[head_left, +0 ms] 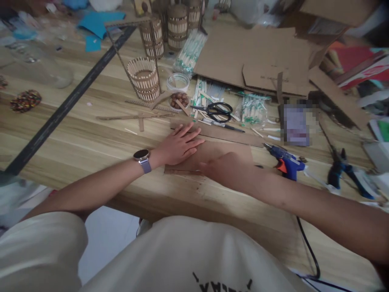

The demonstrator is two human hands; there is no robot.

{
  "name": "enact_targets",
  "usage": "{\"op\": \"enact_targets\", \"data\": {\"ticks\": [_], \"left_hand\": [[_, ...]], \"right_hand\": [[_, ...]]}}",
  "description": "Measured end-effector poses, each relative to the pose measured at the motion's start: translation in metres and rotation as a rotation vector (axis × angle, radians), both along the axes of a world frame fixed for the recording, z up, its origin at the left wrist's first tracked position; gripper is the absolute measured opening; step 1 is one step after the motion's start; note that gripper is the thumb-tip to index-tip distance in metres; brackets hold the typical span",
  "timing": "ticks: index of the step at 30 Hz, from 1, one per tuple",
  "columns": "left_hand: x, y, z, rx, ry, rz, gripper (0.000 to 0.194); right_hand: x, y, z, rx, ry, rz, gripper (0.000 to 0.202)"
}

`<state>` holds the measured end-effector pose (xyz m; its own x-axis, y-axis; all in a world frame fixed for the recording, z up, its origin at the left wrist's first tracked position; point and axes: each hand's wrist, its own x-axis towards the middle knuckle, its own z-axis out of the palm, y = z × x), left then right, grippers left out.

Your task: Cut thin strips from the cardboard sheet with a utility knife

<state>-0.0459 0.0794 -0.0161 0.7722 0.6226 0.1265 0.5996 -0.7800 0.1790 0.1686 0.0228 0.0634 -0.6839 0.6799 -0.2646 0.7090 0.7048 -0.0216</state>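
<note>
Between twelve and one o'clock from you lie large cardboard sheets; at eleven, a handled basket looks built. The plain cardboard piece at twelve seems unassembled, your left hand flat on it, grasping nothing. Your right hand is curled there; whether it holds anything, I can't tell. Just beyond lies a separate strip.

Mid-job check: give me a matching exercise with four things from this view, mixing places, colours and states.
Things:
1. left hand
2. glue gun
3. scissors
4. long ruler

Descriptions:
A. blue and orange
B. dark, slanting across the left of the view
C. fingers spread, resting on cardboard
D. black-handled, with looped grips

Pairs: 1-C, 2-A, 3-D, 4-B
</note>
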Motion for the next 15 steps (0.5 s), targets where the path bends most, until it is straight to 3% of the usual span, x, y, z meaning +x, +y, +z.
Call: {"op": "enact_targets", "data": {"ticks": [3, 6, 8, 15], "left_hand": [[0.0, 0.001, -0.001, 0.001, 0.005, 0.015, 0.048], [0.001, 0.0, 0.0, 0.003, 0.026, 0.033, 0.05], [0.001, -0.004, 0.005, 0.0, 0.05, 0.045, 0.055], [0.008, -0.025, 0.03, -0.181, 0.29, -0.034, 0.114]], "right_hand": [[0.044, -0.002, 0.004, 0.009, -0.112, -0.108, 0.023], [0.076, -0.01, 0.003, 0.095, -0.273, -0.505, 0.039], [0.086, -0.017, -0.002, 0.123, -0.34, -0.669, 0.042], [0.077, -0.029, -0.016, 0.152, -0.337, -0.807, 0.038]]}}
